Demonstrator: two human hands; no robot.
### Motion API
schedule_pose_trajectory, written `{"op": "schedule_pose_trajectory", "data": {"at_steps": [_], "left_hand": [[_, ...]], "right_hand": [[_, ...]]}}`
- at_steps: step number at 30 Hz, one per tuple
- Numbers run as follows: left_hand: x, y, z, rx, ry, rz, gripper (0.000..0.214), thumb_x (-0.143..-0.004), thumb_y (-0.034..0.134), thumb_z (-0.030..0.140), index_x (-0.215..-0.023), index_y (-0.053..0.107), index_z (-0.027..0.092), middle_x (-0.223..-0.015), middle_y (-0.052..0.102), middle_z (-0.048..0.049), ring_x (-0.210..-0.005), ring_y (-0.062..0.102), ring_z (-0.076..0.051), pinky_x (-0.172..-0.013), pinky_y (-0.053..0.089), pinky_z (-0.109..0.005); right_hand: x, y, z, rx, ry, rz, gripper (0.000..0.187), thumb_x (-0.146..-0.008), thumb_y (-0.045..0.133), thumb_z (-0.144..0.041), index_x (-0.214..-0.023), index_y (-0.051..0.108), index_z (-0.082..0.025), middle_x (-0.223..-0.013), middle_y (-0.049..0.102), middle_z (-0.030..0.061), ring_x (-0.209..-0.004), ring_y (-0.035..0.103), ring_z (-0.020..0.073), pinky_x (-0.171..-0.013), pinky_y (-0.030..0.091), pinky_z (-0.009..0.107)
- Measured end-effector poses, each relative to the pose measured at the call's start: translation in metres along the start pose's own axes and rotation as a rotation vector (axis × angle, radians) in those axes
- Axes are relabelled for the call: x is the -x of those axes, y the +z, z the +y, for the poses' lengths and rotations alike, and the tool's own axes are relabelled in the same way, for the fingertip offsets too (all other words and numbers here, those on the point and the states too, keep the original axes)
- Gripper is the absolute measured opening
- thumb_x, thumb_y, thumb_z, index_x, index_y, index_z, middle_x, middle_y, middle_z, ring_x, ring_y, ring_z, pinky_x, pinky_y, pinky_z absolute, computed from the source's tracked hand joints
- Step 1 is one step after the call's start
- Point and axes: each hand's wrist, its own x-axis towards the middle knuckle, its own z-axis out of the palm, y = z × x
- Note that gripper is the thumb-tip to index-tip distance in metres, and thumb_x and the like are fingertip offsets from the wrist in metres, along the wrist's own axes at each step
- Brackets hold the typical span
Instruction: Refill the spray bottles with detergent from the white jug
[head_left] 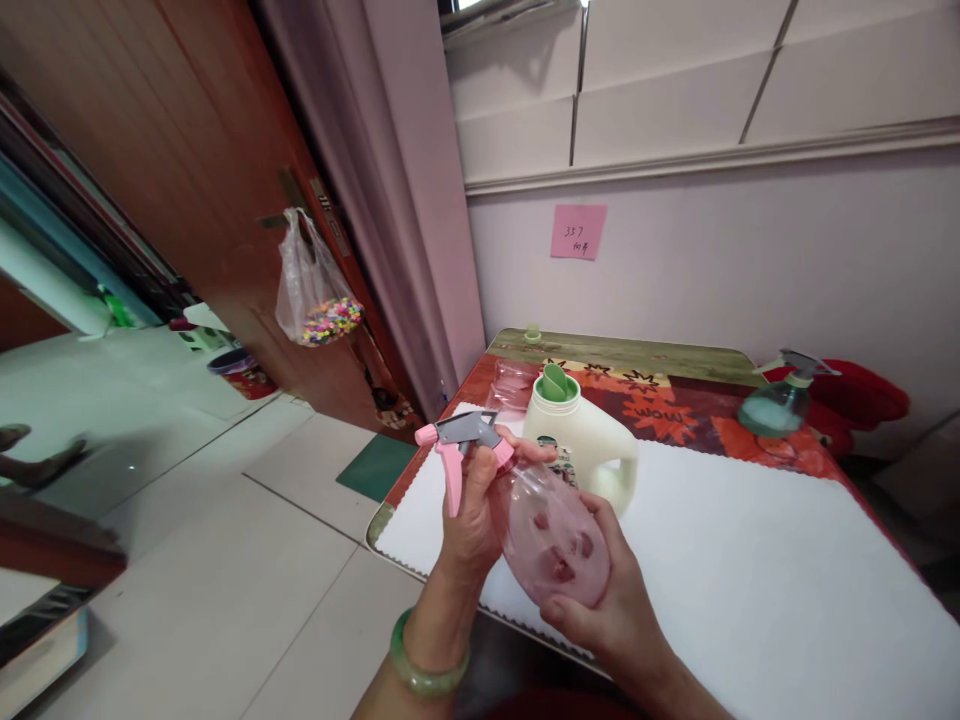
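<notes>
A clear pink spray bottle [551, 535] is tilted in front of me, held in both hands. My left hand [480, 500], with a green bangle on its wrist, closes around the neck just under the pink and grey trigger head [469, 435]. Around the lower body of the bottle wraps my right hand [607, 590]. Right behind stands a cream detergent jug [619, 440], uncapped, with a green spout [556, 383]. Another clear pinkish container [512, 380] is partly hidden behind the jug.
A white mat [757, 540] covers much of the table. At the back right stands a teal spray bottle [776, 405] beside a red object [870, 400]. A small greenish cap [532, 335] sits at the rear edge. A plastic bag [315, 300] of colourful bits hangs from the door handle.
</notes>
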Motion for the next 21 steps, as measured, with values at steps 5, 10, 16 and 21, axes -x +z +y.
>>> {"op": "schedule_pose_trajectory", "data": {"at_steps": [5, 10, 16, 21], "left_hand": [[-0.010, -0.006, 0.014, -0.018, 0.002, 0.016, 0.032, -0.086, 0.072, 0.050, -0.096, 0.068, 0.020, -0.080, 0.073, -0.0047, -0.102, 0.073, -0.031, -0.102, 0.051, -0.056], [-0.001, -0.019, 0.021, -0.047, -0.173, -0.090, 0.077, -0.061, 0.088, 0.063, -0.125, 0.063, 0.028, -0.113, 0.073, -0.0124, -0.119, 0.065, -0.040, -0.099, 0.054, -0.055], [-0.034, -0.053, 0.049, -0.259, -0.127, 0.269, 0.076, -0.056, 0.089, 0.059, -0.119, 0.061, 0.029, -0.115, 0.072, -0.0108, -0.106, 0.070, -0.036, -0.087, 0.060, -0.050], [-0.098, -0.118, 0.057, -1.208, 0.028, 0.392, 0.078, -0.058, 0.089, 0.046, -0.125, 0.055, 0.024, -0.120, 0.068, -0.0122, -0.108, 0.067, -0.034, -0.088, 0.057, -0.049]], "right_hand": [[-0.012, 0.018, -0.012, -0.239, 0.113, -0.097, 0.081, -0.054, 0.094, -0.046, -0.118, 0.050, -0.024, -0.109, 0.069, 0.0068, -0.095, 0.068, 0.0249, -0.079, 0.056, 0.033], [-0.039, 0.029, -0.026, -0.282, 0.142, -0.176, 0.083, -0.055, 0.090, -0.059, -0.118, 0.050, -0.024, -0.111, 0.065, 0.0070, -0.082, 0.067, 0.0200, -0.061, 0.056, 0.029], [-0.056, -0.005, -0.053, 0.141, 0.137, -0.219, 0.073, -0.082, 0.071, -0.060, -0.142, 0.046, -0.026, -0.117, 0.067, 0.0126, -0.065, 0.067, 0.0156, -0.047, 0.052, 0.025], [-0.052, -0.062, -0.069, 0.290, 0.015, 0.201, 0.051, -0.082, 0.077, -0.049, -0.127, 0.063, -0.027, -0.099, 0.075, 0.0093, -0.068, 0.069, 0.0188, -0.056, 0.057, 0.029]]}}
